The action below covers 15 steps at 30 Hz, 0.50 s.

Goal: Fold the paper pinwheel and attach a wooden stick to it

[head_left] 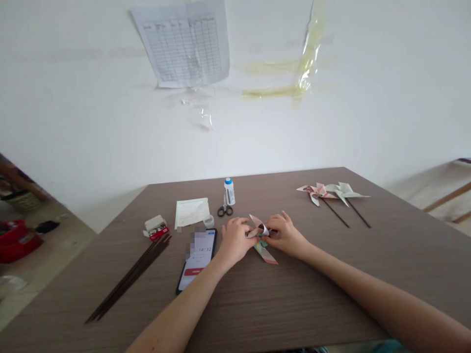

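Between my hands, just above the table, is a paper pinwheel (265, 252) with pink, white and green on its curled blades. My left hand (237, 238) is closed on its left side, thumb and fingers pressed together at the folded paper. From the right, my right hand (287, 234) pinches the pinwheel near its middle, with some fingers raised. The fingers hide the pinwheel's centre, so whether a pin or stick is there cannot be made out. Left of my left hand lies a phone (196, 260) with its screen lit.
Dark thin sticks (130, 277) lie in a bundle at left, by an open small red-and-white box (156, 228). Farther back are paper sheets (191, 212), a small clear cup (209, 223), scissors (225, 211) and a blue-capped bottle (229, 192). Two pinwheels on sticks (331, 192) lie at right.
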Each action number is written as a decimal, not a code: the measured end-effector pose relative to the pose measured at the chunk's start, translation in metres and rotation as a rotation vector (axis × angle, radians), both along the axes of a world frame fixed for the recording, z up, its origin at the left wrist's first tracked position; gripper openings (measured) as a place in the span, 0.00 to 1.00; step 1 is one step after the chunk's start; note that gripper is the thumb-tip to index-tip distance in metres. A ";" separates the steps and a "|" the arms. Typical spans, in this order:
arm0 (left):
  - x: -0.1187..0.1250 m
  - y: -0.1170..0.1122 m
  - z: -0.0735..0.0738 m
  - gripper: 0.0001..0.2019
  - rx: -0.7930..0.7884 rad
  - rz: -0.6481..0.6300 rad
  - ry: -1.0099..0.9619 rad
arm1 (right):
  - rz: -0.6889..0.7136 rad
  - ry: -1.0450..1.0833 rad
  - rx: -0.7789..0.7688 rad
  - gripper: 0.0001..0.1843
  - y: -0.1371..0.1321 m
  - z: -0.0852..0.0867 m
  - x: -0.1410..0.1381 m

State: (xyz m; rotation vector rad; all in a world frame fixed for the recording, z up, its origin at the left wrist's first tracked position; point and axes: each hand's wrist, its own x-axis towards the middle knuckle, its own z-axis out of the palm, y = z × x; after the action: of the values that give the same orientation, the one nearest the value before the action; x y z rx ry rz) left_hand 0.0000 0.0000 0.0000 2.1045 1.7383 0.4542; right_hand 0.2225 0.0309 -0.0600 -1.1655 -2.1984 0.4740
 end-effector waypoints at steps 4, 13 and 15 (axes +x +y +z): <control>0.002 -0.001 -0.001 0.03 0.002 -0.003 -0.002 | 0.000 -0.031 -0.050 0.11 0.001 0.002 -0.002; 0.004 -0.001 0.002 0.03 -0.023 0.006 0.021 | -0.005 0.003 -0.108 0.08 0.002 0.001 -0.004; 0.004 -0.001 0.002 0.02 -0.025 0.001 0.022 | -0.009 0.017 -0.102 0.07 0.002 0.001 -0.003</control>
State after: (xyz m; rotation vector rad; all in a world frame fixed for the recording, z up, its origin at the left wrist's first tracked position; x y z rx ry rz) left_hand 0.0037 -0.0007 0.0023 2.0986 1.7483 0.4091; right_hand 0.2192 0.0327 -0.0594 -1.2197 -2.1754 0.5957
